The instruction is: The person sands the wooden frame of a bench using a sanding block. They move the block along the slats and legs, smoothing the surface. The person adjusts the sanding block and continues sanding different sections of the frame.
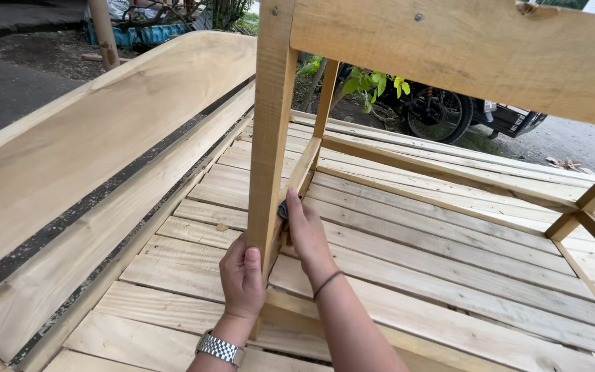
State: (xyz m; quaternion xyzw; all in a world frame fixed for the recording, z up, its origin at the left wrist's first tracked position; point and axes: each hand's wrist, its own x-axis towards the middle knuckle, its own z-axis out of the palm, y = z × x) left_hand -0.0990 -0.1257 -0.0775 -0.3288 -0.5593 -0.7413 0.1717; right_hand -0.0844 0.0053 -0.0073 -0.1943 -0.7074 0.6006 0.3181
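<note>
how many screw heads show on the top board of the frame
2 on the top board: one at the left end above the upright post that the left hand grips, one further right. Others may be out of frame.

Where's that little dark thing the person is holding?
In the head view, the small dark object sits left of centre, under the right hand, pressed against the upright wooden post that the left hand grasps.

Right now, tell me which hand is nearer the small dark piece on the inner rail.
Right. The right hand presses its fingers on the small dark piece against the rail; the left hand grips the upright wooden leg lower down.
</note>
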